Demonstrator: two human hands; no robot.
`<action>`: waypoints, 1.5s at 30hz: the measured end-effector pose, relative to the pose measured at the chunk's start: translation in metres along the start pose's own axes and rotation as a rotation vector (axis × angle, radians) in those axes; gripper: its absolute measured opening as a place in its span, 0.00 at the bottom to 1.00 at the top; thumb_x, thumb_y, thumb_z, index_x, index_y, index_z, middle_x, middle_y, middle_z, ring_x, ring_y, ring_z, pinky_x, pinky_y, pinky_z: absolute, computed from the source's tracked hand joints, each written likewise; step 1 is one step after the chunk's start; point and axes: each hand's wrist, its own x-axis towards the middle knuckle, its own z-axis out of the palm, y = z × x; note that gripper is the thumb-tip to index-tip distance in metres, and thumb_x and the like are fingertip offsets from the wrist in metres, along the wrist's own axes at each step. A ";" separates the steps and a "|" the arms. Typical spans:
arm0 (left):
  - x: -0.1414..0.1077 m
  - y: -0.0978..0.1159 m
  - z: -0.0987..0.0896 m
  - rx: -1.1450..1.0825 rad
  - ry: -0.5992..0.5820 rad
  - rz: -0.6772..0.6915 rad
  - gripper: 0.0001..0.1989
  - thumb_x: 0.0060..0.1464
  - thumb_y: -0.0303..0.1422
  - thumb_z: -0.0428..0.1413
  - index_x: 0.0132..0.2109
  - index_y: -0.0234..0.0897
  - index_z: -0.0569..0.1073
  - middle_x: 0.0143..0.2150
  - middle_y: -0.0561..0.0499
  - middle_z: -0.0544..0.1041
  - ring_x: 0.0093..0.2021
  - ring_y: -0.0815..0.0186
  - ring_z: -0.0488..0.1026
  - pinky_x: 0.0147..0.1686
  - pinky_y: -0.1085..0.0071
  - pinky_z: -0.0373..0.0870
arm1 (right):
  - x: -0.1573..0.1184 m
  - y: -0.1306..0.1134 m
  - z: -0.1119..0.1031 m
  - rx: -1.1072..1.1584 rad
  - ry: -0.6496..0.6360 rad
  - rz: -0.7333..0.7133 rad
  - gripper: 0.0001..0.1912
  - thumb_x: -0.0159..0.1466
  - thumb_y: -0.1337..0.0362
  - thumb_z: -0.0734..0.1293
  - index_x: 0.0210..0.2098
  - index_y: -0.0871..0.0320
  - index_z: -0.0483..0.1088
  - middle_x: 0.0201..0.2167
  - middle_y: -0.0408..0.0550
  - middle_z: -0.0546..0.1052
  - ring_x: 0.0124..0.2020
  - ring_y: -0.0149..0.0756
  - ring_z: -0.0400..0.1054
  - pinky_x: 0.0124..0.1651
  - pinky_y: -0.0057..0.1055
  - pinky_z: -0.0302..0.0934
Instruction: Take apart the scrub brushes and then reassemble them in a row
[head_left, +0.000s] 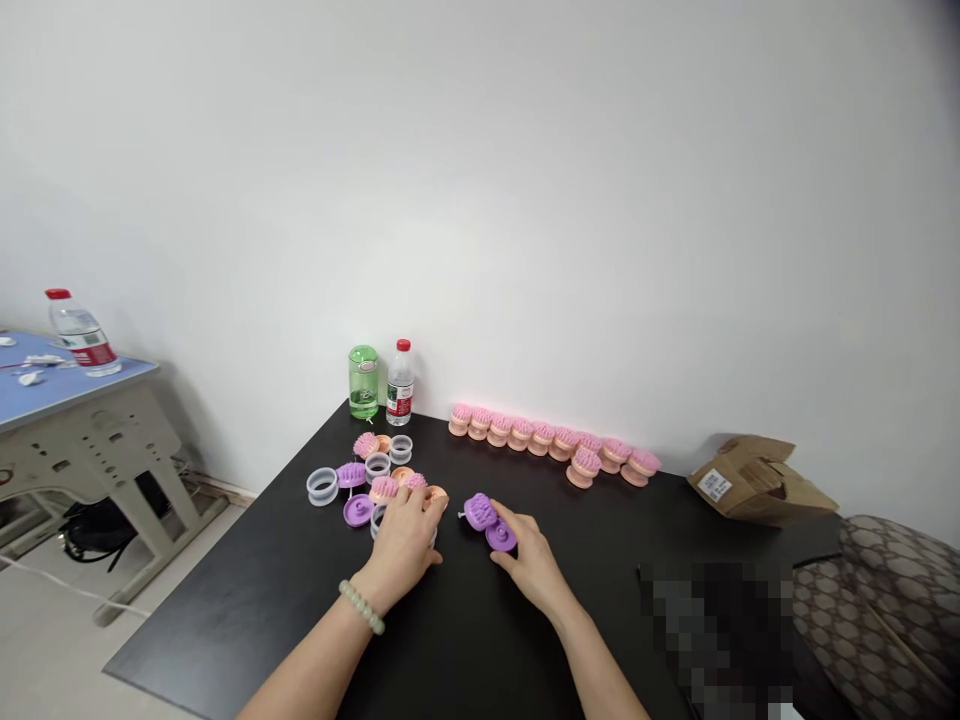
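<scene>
My left hand (403, 545), with a bead bracelet, reaches into a cluster of loose round parts. Its fingers curl down with the thumb apart, hiding whatever is beneath. A translucent grey ring (377, 520) shows partly at its left side. Beside its fingertips lie pink bristle heads (384, 489) and an orange base (436, 497). My right hand (531, 560) has its fingers and thumb around a purple round base (501, 536). Touching that base is a purple bristle head (480, 512) with a small stem pointing left.
Farther left lie a grey ring (322, 487) and a purple base (358, 510). Several pink-and-orange brushes (541, 438) line the wall. A green container (364, 383) and water bottle (400, 385) stand behind; a cardboard box (757, 485) sits right.
</scene>
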 end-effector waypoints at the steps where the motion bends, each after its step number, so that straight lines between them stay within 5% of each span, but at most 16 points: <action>1: 0.001 -0.001 0.002 -0.008 0.022 0.016 0.39 0.39 0.24 0.70 0.58 0.42 0.66 0.56 0.43 0.71 0.51 0.48 0.69 0.48 0.54 0.70 | 0.002 -0.003 0.006 -0.005 -0.010 -0.027 0.38 0.49 0.77 0.69 0.59 0.49 0.71 0.46 0.50 0.77 0.51 0.47 0.73 0.59 0.50 0.65; 8: 0.002 -0.008 0.016 0.036 0.036 0.066 0.40 0.42 0.20 0.68 0.61 0.46 0.65 0.60 0.45 0.70 0.53 0.50 0.69 0.50 0.54 0.69 | 0.008 -0.023 0.037 -0.006 -0.132 -0.188 0.45 0.50 0.82 0.68 0.64 0.48 0.63 0.60 0.51 0.72 0.63 0.47 0.65 0.64 0.52 0.60; 13: 0.002 -0.010 0.013 0.060 0.063 0.021 0.36 0.45 0.19 0.66 0.60 0.43 0.66 0.59 0.41 0.70 0.56 0.46 0.68 0.51 0.50 0.69 | 0.001 -0.028 0.035 -0.050 -0.159 -0.233 0.45 0.52 0.79 0.70 0.66 0.47 0.60 0.67 0.51 0.66 0.66 0.46 0.62 0.65 0.49 0.60; 18: 0.001 -0.003 0.008 0.018 0.163 0.028 0.34 0.46 0.25 0.68 0.59 0.40 0.67 0.58 0.41 0.71 0.56 0.44 0.67 0.52 0.47 0.68 | 0.014 -0.005 0.003 -0.161 -0.011 -0.198 0.34 0.59 0.68 0.70 0.64 0.51 0.63 0.62 0.52 0.70 0.64 0.45 0.64 0.65 0.48 0.60; 23: 0.001 0.001 0.008 -0.062 0.216 0.101 0.28 0.50 0.24 0.64 0.58 0.41 0.70 0.57 0.42 0.72 0.55 0.47 0.67 0.54 0.48 0.68 | 0.059 0.044 -0.055 -0.303 0.292 -0.063 0.29 0.63 0.59 0.64 0.63 0.59 0.62 0.65 0.61 0.63 0.69 0.56 0.52 0.66 0.61 0.49; 29: 0.005 0.002 0.019 -0.032 0.082 0.315 0.17 0.51 0.26 0.66 0.48 0.46 0.77 0.59 0.46 0.74 0.60 0.44 0.65 0.55 0.45 0.65 | 0.101 0.078 -0.092 -0.402 0.464 0.120 0.27 0.59 0.61 0.65 0.58 0.60 0.65 0.65 0.66 0.59 0.67 0.68 0.49 0.62 0.67 0.48; 33: 0.006 -0.002 0.032 -0.003 -0.002 0.372 0.09 0.51 0.30 0.67 0.41 0.43 0.80 0.58 0.45 0.75 0.61 0.43 0.65 0.59 0.42 0.60 | 0.105 0.073 -0.085 -0.404 0.455 0.136 0.22 0.57 0.67 0.64 0.52 0.61 0.69 0.59 0.65 0.64 0.61 0.66 0.58 0.58 0.63 0.56; 39: 0.007 -0.005 0.029 0.016 0.005 0.237 0.08 0.49 0.25 0.66 0.38 0.40 0.81 0.57 0.43 0.75 0.63 0.43 0.64 0.62 0.36 0.53 | 0.078 0.036 -0.057 -0.346 0.433 0.083 0.17 0.56 0.72 0.64 0.45 0.54 0.72 0.47 0.57 0.69 0.52 0.56 0.65 0.53 0.54 0.62; 45: 0.004 0.002 0.021 -0.046 0.104 0.251 0.16 0.50 0.24 0.64 0.47 0.39 0.76 0.58 0.42 0.74 0.61 0.44 0.67 0.59 0.44 0.65 | 0.035 -0.012 -0.021 -0.127 0.355 -0.008 0.16 0.56 0.70 0.65 0.44 0.53 0.71 0.45 0.52 0.72 0.48 0.48 0.68 0.53 0.47 0.65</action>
